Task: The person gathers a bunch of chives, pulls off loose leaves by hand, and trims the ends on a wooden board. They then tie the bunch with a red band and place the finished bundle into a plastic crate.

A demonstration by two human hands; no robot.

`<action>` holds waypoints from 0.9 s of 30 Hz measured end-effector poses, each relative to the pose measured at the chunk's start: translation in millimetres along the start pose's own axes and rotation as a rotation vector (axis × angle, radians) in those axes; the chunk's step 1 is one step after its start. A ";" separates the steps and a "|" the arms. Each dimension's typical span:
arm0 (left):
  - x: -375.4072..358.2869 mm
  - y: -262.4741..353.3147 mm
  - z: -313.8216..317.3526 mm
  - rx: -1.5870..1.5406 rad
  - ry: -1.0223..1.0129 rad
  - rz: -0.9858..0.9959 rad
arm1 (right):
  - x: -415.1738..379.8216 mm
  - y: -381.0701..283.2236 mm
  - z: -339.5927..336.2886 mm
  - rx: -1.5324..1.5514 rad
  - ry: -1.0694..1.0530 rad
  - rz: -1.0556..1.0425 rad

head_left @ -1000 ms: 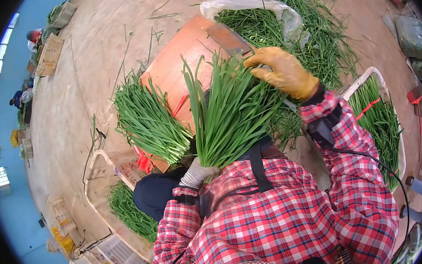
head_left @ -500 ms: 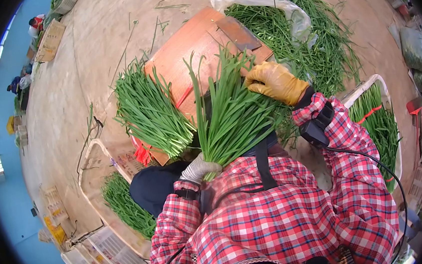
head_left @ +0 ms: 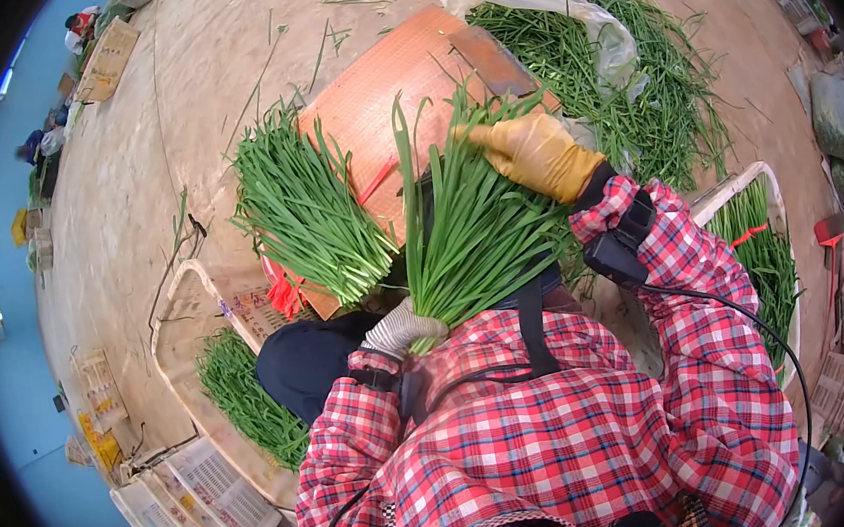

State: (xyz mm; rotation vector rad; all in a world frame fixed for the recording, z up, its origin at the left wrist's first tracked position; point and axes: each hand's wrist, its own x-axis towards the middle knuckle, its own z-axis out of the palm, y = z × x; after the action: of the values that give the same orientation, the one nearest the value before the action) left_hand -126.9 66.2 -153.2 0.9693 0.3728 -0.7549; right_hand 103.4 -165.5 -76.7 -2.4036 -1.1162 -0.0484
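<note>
My left hand point(head_left: 403, 329), in a pale knit glove, is closed round the stem ends of a fanned bunch of long green stalks point(head_left: 470, 239). My right hand point(head_left: 538, 156), in a yellow glove, is at the leafy tips of that bunch, its fingers pressed together on some leaves. A second bunch point(head_left: 312, 213) lies to the left, over the edge of an orange-brown board point(head_left: 377, 92). On the board's right part rests a dark flat metal piece point(head_left: 492, 61). Red ties point(head_left: 287, 297) hang at the board's lower left corner.
Loose green stalks point(head_left: 661, 72) and a clear plastic bag point(head_left: 608, 36) lie on the floor at the upper right. A crate point(head_left: 164, 351) with greens stands at the left, another point(head_left: 784, 202) at the right. Stacked crates point(head_left: 197, 504) fill the lower left. People are far off at the upper left.
My right hand has shifted slightly left across the leaf tips, its fingers now pointing left. The view has moved a little, and the held bunch appears slightly further right.
</note>
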 end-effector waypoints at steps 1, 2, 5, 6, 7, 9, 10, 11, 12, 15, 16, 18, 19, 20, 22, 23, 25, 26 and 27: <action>0.5 -0.6 -2.6 0.021 -0.015 0.007 | -1.3 1.7 0.6 0.073 0.081 0.024; 0.1 -1.8 -4.4 0.022 -0.012 -0.003 | -0.7 14.6 1.3 0.181 0.179 0.070; 1.3 1.9 -2.5 0.056 -0.028 -0.010 | -4.8 21.4 2.4 -0.053 0.024 0.177; 1.3 3.4 -1.6 0.076 -0.032 0.007 | -8.0 16.3 0.1 -0.045 0.074 0.076; 0.7 4.1 -0.6 0.093 -0.034 0.023 | -6.9 16.8 3.6 -0.064 0.024 0.056; -1.4 6.5 5.2 0.057 -0.008 0.018 | -6.1 17.3 12.6 -0.102 -0.078 0.020; -1.9 8.0 7.3 0.042 0.003 0.015 | -6.4 12.0 13.7 -0.135 -0.037 0.027; -2.1 8.3 6.8 0.059 0.002 0.013 | -3.7 11.0 16.8 -0.137 -0.062 0.002; -2.2 8.3 5.8 0.077 0.000 0.011 | -1.0 11.5 21.3 -0.140 -0.086 -0.023; -3.8 11.6 8.0 0.071 0.017 -0.014 | 0.3 11.2 24.3 -0.151 -0.071 -0.141; -4.8 12.4 9.0 0.058 0.028 -0.025 | 0.3 11.0 24.5 -0.155 -0.051 -0.189; -4.1 10.9 8.1 0.054 0.050 -0.018 | -1.4 14.0 28.3 -0.157 -0.008 -0.175; -4.2 11.0 8.8 0.050 0.062 -0.014 | -2.6 15.9 28.0 -0.157 0.013 -0.168; -5.3 12.3 10.0 0.041 0.048 -0.007 | -5.0 18.0 24.8 -0.183 0.080 -0.082; -7.3 17.3 15.9 0.024 0.019 0.010 | -14.1 24.7 5.4 -0.237 0.215 0.090; -6.2 15.8 15.7 0.048 0.024 0.017 | -19.9 39.9 -13.0 -0.182 0.272 0.211; -5.1 9.3 9.2 0.094 0.041 0.030 | -34.3 106.0 -44.0 -0.372 0.358 0.444; -1.7 0.9 -3.0 0.143 0.010 0.025 | -41.7 131.1 -54.2 -0.433 0.429 0.525; -3.3 0.7 -1.9 0.125 0.007 0.015 | -41.6 127.4 -61.1 -0.351 0.462 0.471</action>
State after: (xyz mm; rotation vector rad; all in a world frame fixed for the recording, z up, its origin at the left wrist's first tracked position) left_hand -128.6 69.5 -151.8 1.0911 0.3272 -0.7687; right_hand 178.6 -291.9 -85.0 -2.6980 -0.3413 -0.6504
